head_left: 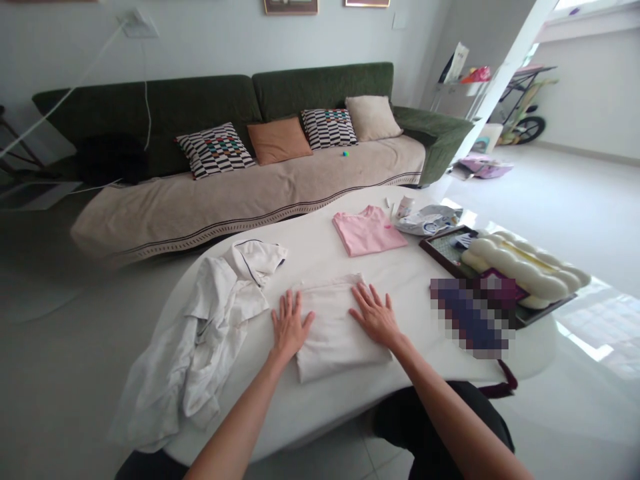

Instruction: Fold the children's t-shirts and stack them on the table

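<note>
Pressing flat on a folded cream garment, the left hand and right hand are lying with fingers spread wide, gripping nothing; that piece is looking already folded under the palms. Just left of the fingers, a crumpled white shirt is still lying unfolded on the surface. Beyond the fingers, a folded pink top is sitting finished.
</note>
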A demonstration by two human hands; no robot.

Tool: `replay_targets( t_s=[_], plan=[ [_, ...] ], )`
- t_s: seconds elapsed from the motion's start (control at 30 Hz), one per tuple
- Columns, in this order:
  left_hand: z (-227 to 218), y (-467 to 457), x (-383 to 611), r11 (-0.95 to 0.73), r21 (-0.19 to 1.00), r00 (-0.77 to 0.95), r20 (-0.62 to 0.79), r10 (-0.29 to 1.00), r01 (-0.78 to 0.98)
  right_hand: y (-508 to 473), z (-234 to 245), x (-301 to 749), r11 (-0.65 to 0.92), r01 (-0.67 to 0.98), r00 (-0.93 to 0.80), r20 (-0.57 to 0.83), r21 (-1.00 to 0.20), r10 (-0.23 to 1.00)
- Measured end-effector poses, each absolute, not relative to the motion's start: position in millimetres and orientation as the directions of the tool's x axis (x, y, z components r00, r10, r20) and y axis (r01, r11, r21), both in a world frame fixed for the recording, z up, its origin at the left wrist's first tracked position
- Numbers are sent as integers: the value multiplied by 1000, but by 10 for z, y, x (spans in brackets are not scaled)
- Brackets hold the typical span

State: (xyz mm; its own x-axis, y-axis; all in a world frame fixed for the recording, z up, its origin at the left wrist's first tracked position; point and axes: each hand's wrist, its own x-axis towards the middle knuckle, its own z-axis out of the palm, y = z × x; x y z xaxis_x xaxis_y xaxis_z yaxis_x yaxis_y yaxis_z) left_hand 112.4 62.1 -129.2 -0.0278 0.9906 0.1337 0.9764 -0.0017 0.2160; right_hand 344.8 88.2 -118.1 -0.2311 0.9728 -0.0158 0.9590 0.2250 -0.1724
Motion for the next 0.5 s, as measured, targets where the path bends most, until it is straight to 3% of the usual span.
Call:
replay_targets(
  t_s=[0.1, 0.17, 0.3, 0.4, 0.5],
  plan=[
    [-1256, 654, 1134, 94, 316, -162, 196, 967, 944, 762, -1090, 3209, 143, 970, -142, 20, -196, 990],
    [-1194, 690, 1178, 150, 425, -237, 161, 958, 893, 630, -1067, 2962, 189, 942, -196, 1, -279, 981],
    [-1023, 703, 1216, 326, 706, -332, -136, 933, 628, 361, -1064, 2602, 211, 876, -251, -36, -433, 967],
    [-908, 579, 1168, 429, 882, -148, -407, 902, 193, 188, -997, 2533, 157, 790, -227, -45, -592, 973],
    [-768, 362, 1145, 455, 879, 96, -445, 890, -143, 24, -863, 2499, 128, 601, -249, -32, -789, 968]
  ],
)
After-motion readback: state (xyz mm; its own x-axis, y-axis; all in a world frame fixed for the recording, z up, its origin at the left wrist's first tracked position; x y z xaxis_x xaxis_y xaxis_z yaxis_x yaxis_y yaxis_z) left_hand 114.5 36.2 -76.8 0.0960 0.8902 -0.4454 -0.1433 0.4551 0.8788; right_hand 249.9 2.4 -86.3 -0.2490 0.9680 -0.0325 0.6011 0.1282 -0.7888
